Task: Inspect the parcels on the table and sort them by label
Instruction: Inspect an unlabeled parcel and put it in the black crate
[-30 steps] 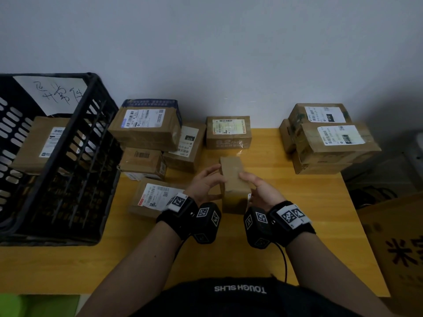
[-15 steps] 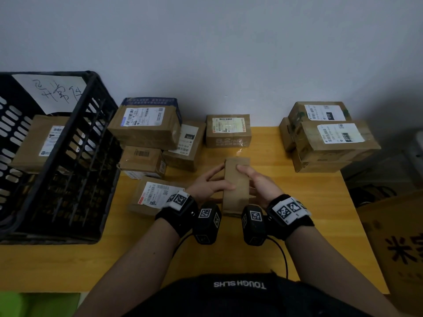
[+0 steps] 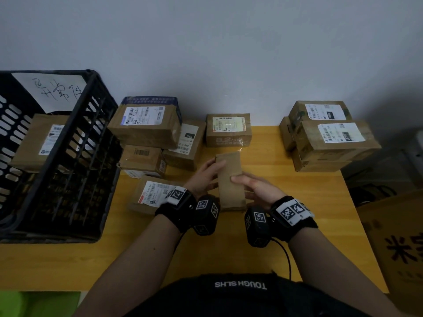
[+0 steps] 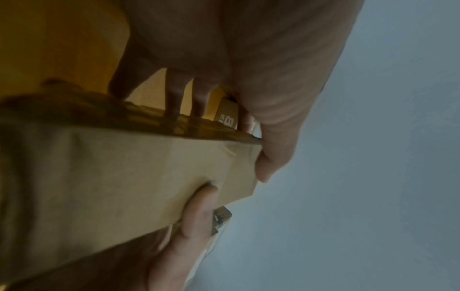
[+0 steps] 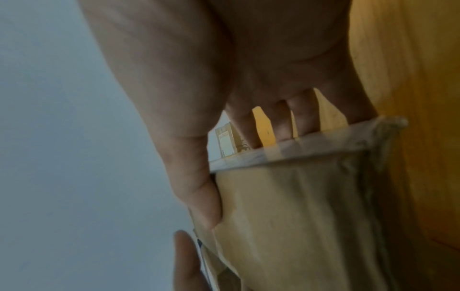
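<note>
A narrow brown parcel (image 3: 229, 179) is held between both hands over the middle of the yellow table (image 3: 297, 202). Its upper face is plain cardboard with no label showing. My left hand (image 3: 206, 176) grips its left side, thumb (image 4: 271, 155) on top and fingers underneath. My right hand (image 3: 254, 186) grips its right side, thumb (image 5: 199, 187) laid across the top face. The parcel (image 4: 112, 177) fills the left wrist view, and the same parcel (image 5: 298, 216) shows its taped edge in the right wrist view.
A black crate (image 3: 68, 161) with a handwritten sign stands at the left, one labelled box (image 3: 43, 143) inside. Several labelled boxes (image 3: 146, 124) sit left of my hands, one box (image 3: 229, 130) behind them, a stack (image 3: 329, 138) at the right. A large carton (image 3: 398, 248) stands off the table's right edge.
The parcel has been tipped from standing on end to lying flatter, its long plain face turned up. Both hands shifted slightly along its sides and kept hold.
</note>
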